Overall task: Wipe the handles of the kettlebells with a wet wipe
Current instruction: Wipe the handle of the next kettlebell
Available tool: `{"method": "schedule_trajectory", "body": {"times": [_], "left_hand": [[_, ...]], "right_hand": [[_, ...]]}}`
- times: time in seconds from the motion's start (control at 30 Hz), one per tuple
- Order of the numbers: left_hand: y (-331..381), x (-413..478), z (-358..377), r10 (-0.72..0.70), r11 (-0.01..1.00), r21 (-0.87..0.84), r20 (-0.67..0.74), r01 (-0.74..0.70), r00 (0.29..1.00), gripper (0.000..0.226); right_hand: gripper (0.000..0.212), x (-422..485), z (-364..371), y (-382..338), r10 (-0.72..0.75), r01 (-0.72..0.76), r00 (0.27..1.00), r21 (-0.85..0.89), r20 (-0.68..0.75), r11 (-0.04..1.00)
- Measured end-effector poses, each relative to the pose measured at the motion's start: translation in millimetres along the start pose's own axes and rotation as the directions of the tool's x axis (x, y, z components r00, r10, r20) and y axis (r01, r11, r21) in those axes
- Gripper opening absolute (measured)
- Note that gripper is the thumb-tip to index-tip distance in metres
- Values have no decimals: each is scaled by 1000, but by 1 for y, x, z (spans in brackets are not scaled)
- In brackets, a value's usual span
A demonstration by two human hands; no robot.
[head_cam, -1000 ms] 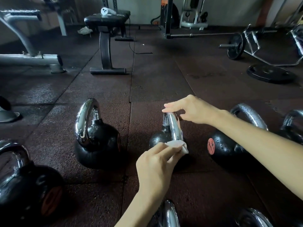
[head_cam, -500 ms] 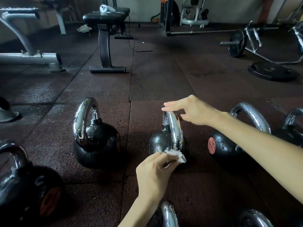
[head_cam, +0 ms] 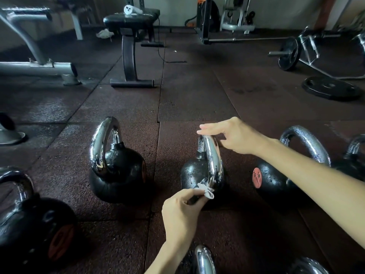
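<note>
The dark rubber-tiled floor point(head_cam: 197, 95) is bordered at far left by a grey machine frame point(head_cam: 33, 66), and a black bench point(head_cam: 131, 18) is set behind it. A black kettlebell point(head_cam: 118, 175) is stood left of centre. The wet wipe point(head_cam: 206, 191) is pinched by the left hand point(head_cam: 181, 216) against the lower chrome handle point(head_cam: 212, 161) of the middle kettlebell point(head_cam: 194, 173). The handle top is touched by the right hand point(head_cam: 235, 137), forefinger held straight. A weight plate point(head_cam: 331, 88) is laid flat at far right.

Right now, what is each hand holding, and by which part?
The left hand pinches the wet wipe by its near end, at the base of the kettlebell handle. The right hand holds nothing; it rests atop that handle.
</note>
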State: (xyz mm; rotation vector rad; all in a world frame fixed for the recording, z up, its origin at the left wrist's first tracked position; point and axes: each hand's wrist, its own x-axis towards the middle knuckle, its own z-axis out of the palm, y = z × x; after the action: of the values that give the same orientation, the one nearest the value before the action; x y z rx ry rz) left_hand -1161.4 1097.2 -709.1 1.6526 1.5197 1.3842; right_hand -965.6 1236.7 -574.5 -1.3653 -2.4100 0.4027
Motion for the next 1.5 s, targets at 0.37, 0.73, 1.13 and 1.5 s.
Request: {"method": "schedule_trajectory", "body": {"times": [0.37, 0.73, 1.13, 1.5], "left_hand": [[14, 16, -31, 14, 999, -53, -15, -14, 1000, 15], [95, 73, -45, -115, 828, -490, 330, 274, 937, 22], [129, 124, -23, -271, 963, 183, 661, 199, 700, 62], [61, 139, -86, -323, 944, 66, 401, 324, 858, 25]], "right_hand": [[70, -32, -12, -40, 86, -96, 994, -148, -71, 984], [18, -77, -21, -75, 265, -147, 958, 601, -112, 785], [4, -56, 30, -5, 764, -440, 612, 716, -203, 543], [16, 13, 88, -27, 702, -492, 695, 607, -157, 623]]}}
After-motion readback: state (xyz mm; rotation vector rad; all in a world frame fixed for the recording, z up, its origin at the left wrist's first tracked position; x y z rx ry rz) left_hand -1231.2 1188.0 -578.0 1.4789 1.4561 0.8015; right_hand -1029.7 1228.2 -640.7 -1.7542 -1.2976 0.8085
